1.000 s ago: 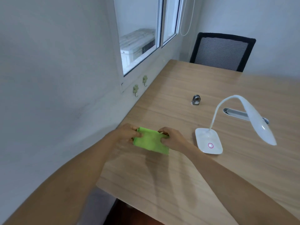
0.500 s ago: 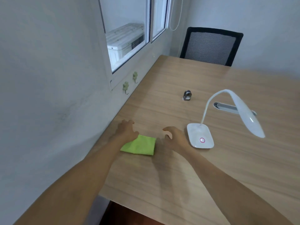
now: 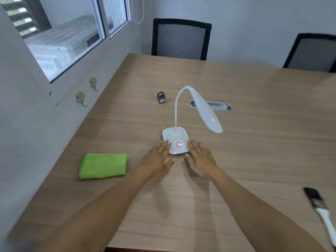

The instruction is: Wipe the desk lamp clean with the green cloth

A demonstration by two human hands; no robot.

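Note:
A white desk lamp (image 3: 175, 139) stands mid-table on a square base with a pink ring button; its thin neck arches up and the long head (image 3: 205, 110) droops to the right. My left hand (image 3: 158, 158) lies flat with spread fingers at the base's left edge, fingertips touching it. My right hand (image 3: 200, 158) lies flat at the base's right edge. Both hands hold nothing. The green cloth (image 3: 103, 166) rests folded on the wooden table (image 3: 263, 142), well left of my left hand, near the wall.
A small metal object (image 3: 160, 97) stands behind the lamp, beside an oval cable grommet (image 3: 218, 106). A paintbrush (image 3: 321, 210) with a white handle lies at the right edge. Two black chairs (image 3: 181, 39) stand at the far side. The wall with hooks (image 3: 80, 97) runs along the left.
Both hands let go of the green cloth, which now lies folded by the wall. They moved right to either side of the lamp base. The camera turned right.

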